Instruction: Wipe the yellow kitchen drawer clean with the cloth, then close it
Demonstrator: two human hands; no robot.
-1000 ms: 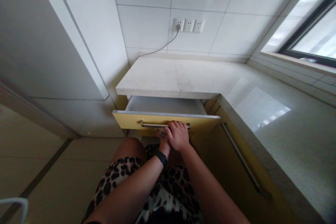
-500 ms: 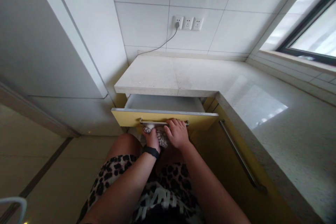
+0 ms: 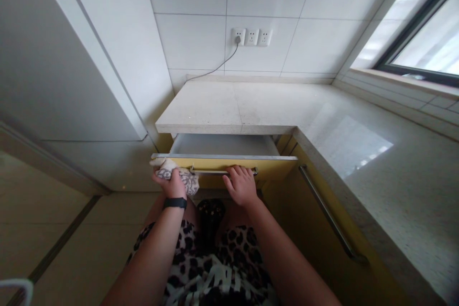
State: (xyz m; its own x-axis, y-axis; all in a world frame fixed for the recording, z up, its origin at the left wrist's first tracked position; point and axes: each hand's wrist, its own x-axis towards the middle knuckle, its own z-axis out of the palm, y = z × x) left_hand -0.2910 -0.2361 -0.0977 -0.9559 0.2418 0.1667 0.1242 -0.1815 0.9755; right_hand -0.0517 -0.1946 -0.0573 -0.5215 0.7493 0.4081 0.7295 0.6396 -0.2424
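I log: counter [image 3: 251, 105] beyond my hands, bare stone; open drawer [image 3: 224, 146] beneath it, just past my fingers.

Your left hand [image 3: 171, 182] covers much of the patterned cloth [image 3: 179, 176], so you can't read its full shape. Your right hand [image 3: 239, 185] hides part of the drawer handle [image 3: 211, 171]. The countertop [image 3: 229, 107] hides the back of the drawer [image 3: 224, 146]. The window [image 3: 426, 43] is cut off at the right edge.
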